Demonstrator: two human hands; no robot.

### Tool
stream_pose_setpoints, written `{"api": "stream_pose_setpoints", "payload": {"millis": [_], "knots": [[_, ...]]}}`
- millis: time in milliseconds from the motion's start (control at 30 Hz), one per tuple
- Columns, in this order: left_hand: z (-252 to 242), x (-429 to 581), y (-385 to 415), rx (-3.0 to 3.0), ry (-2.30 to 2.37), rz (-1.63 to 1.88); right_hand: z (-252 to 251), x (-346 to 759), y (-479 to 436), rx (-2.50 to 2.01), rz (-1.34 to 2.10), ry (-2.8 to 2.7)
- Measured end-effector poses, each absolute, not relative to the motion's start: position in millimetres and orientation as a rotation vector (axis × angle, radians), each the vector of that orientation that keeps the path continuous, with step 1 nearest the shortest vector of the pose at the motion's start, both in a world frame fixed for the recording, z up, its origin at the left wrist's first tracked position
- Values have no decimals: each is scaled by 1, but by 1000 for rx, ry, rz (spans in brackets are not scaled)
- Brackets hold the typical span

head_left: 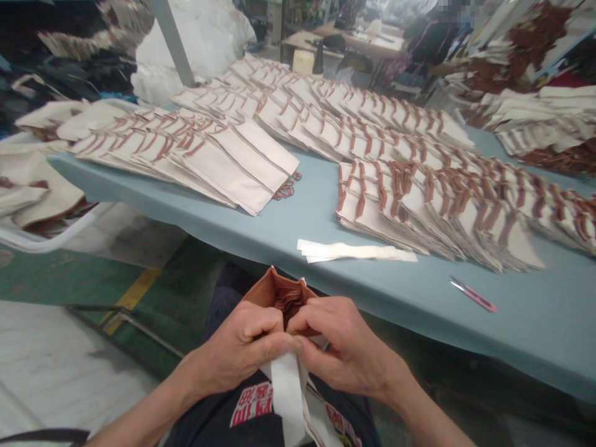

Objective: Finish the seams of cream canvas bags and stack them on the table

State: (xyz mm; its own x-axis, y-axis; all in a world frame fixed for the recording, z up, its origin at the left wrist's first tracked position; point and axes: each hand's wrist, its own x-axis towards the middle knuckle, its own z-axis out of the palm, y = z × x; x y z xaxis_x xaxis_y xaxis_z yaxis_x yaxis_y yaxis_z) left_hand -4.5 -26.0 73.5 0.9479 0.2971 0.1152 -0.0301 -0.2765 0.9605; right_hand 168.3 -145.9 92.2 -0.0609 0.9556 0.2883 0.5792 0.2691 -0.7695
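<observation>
In my lap is a fabric bag (263, 292), cream outside with a brown top and a brown drawn-in inside. My left hand (249, 338) and my right hand (342, 344) both pinch it near its mouth, thumbs meeting in the middle. From under the thumbs a white strip (286, 397) hangs down over my apron. The fingers hide exactly where strip and bag meet. On the table edge ahead lie more white strips (356, 251). To the right rests a pair of pink-handled thread snips (474, 294).
Overlapping rows of cream bags with brown trim (223, 155) cover much of the blue-green table (261, 233). A second group of bags (433, 205) lies at right. At left stands a white bin (56, 242) of fabric pieces. A person (431, 37) is at the far back.
</observation>
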Motion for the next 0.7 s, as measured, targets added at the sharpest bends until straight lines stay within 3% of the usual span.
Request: {"api": "stream_pose_setpoints", "payload": {"millis": [233, 467, 700], "knots": [[74, -8, -31, 1976, 171, 535, 100, 173, -149, -1389, 766, -1704], [57, -1, -23, 2300, 267, 856, 97, 173, -144, -1627, 704, -1801], [56, -3, -24, 2307, 149, 874, 91, 171, -140, -1567, 769, -1800]]}}
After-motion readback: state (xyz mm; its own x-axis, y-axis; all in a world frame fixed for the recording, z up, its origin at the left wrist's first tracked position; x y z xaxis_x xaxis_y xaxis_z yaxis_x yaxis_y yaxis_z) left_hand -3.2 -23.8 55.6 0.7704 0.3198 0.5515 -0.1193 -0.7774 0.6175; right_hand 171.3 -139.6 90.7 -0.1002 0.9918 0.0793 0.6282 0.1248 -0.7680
